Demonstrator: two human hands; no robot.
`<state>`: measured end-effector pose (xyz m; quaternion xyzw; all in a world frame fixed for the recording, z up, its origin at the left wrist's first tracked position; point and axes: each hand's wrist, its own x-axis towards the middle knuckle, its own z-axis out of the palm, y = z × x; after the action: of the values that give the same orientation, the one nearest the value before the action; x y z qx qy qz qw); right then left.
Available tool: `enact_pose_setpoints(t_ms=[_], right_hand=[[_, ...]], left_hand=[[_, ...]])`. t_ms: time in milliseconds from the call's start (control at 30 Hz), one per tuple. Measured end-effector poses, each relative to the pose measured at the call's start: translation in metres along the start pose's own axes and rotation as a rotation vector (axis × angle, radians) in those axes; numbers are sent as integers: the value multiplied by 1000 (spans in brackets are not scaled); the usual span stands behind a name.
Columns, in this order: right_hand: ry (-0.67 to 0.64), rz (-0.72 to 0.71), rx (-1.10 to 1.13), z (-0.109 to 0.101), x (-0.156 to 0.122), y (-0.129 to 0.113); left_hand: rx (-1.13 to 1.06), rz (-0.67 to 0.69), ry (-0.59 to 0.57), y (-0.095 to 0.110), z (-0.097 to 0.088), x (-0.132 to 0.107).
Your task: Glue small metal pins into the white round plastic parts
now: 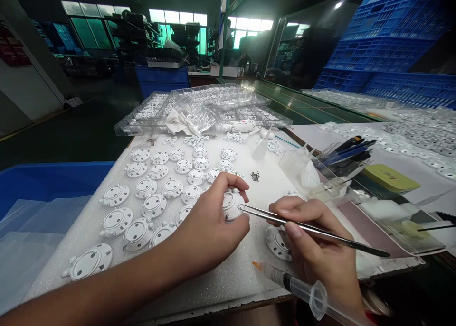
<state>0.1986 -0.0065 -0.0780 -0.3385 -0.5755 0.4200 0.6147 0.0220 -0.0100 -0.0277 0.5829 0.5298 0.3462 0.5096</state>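
Note:
My left hand (pixel 217 217) grips a small round white plastic part (pixel 232 205) between thumb and forefinger, above the foam-covered table. In my right hand (pixel 317 240) are metal tweezers (pixel 306 228), held like a pen, and their tips touch the right side of that part. A syringe (pixel 285 279) with an orange tip points left below my right hand, partly hidden by it; whether the fingers hold it too I cannot tell. Another round white part (pixel 277 243) lies just left of my right fingers. Beyond my hands sits a small heap of tiny dark pieces (pixel 255 176).
Many similar white round parts (pixel 154 203) cover the table's left half. Clear trays of small white pieces (pixel 213 98) stand at the back. To the right are a clear organizer (pixel 374 221), pens (pixel 349 150) and a yellow sponge (pixel 392 176). Blue crates (pixel 377 46) rise behind.

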Motion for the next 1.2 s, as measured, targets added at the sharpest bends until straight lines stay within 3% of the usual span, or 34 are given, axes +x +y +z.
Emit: enact_pose_setpoints(t_ms=[133,233,400,700,933,1067,1200], right_hand=[[25,-36,41,-5,5,2],[82,25,49,-6,7,2],[-50,109,-13,-3,6,1],[82,-7,135,-2,6,-1],[43,165,169,-6,0,-1],[99,69,168,-10,-3,2],[-26,-31,-5,-17,-5,5]], left_hand=[[-38,-10,-41,0,1,0],[-30,-9,-70,1,2,-1],[-33,34,-110,0,4,-4],[-249,11,-183,-4,0,4],[-129,57,-156,-4,4,2],[-86,100,-175,-8,8,2],[-83,112,-196,-10,10,3]])
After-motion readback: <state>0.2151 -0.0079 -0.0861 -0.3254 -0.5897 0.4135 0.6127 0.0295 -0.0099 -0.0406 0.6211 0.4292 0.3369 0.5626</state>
